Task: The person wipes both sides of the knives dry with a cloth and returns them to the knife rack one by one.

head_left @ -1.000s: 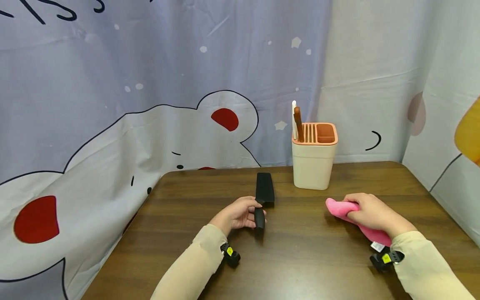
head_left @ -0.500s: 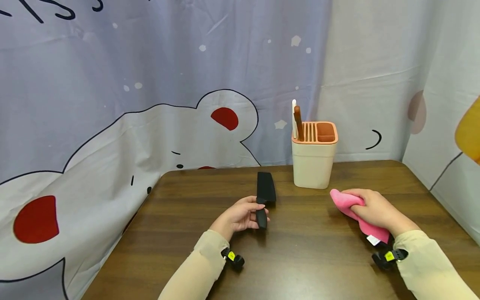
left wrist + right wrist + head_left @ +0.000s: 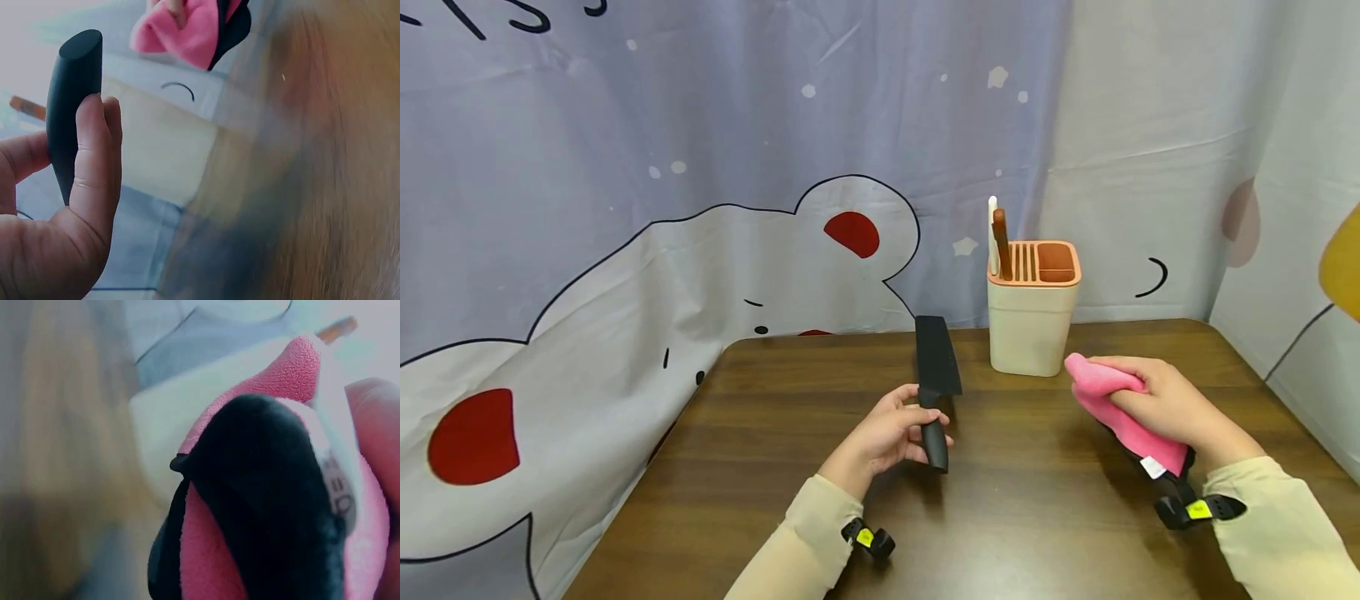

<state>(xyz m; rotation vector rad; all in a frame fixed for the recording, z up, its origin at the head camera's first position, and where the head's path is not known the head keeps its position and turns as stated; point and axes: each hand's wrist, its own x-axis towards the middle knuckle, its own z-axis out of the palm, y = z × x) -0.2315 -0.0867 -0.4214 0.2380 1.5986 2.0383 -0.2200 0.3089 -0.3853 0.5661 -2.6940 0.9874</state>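
Observation:
My left hand (image 3: 891, 433) grips the dark handle of a black cleaver (image 3: 937, 358), lifted above the table with its blade pointing away from me. In the left wrist view the thumb and fingers pinch the handle (image 3: 78, 94), while the blade is out of sight there. Over the table's right side, my right hand (image 3: 1165, 404) holds a bunched pink cloth (image 3: 1127, 421) with a white tag. Black fabric (image 3: 262, 481) shows on the cloth's underside in the right wrist view. Hand and cleaver stay well apart from the cloth.
A cream knife holder (image 3: 1032, 329) with an orange slotted top stands at the table's back. A white handle (image 3: 992, 237) and a brown handle (image 3: 1002, 243) stick up from its left slots. Behind the wooden table (image 3: 1037, 517) hangs a printed curtain (image 3: 737, 125).
The cleaver has risen off the table in my left hand and shifted slightly right. My right hand has lifted the pink cloth and moved a little right with it.

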